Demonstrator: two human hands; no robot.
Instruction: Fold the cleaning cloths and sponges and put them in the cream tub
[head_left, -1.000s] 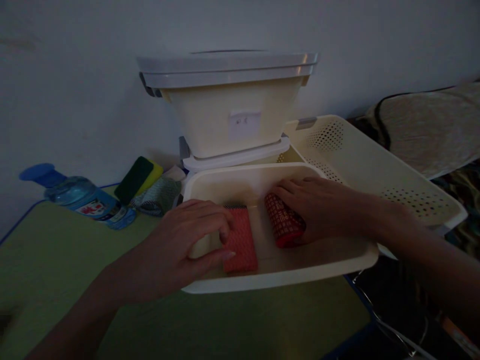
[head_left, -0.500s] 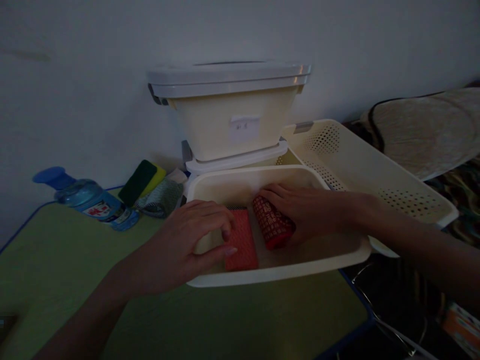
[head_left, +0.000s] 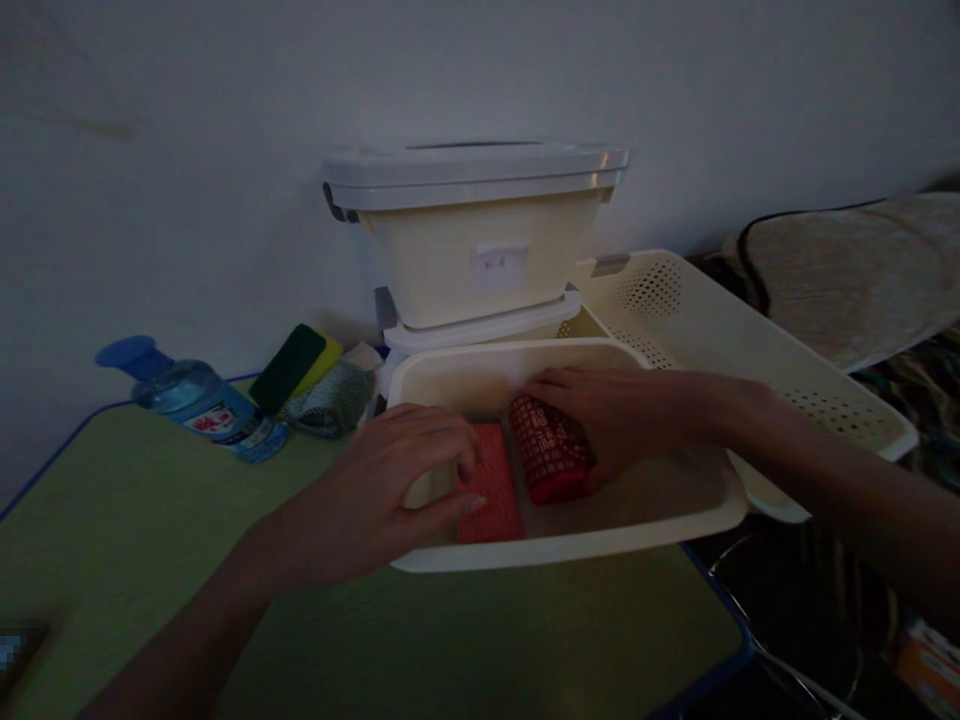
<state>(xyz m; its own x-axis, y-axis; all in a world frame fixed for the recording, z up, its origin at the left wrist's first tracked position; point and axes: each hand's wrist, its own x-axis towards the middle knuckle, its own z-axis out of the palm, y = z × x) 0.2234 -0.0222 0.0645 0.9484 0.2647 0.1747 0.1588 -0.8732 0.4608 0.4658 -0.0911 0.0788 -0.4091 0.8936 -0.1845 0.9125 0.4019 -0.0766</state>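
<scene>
A cream plastic tub [head_left: 570, 548] stands at the table's front, with two red things inside. My right hand [head_left: 611, 415] reaches in from the right and grips a red cylinder [head_left: 551, 450] with a gold character pattern, which lies on its side on the tub floor. To its left lies a flat red rectangular block [head_left: 493, 490], perhaps a sponge or small box; I cannot tell which. Over the tub's left rim hovers my left hand [head_left: 412, 480], open, fingers curved and thumb apart, with nothing in it. It partly covers the block's left edge.
Behind the tub, a lidded cream box [head_left: 435, 265] with a paper label sits on another container. A perforated basket [head_left: 735, 350] is at the right, near a cushion [head_left: 847, 280]. On the green table [head_left: 480, 640] are a blue bottle [head_left: 202, 405], sponges [head_left: 296, 365] and a rolled cloth [head_left: 334, 400].
The view has shifted slightly, so most things sit a little farther right and lower. Both hands keep nearly the same place relative to the tub, cylinder and block.
</scene>
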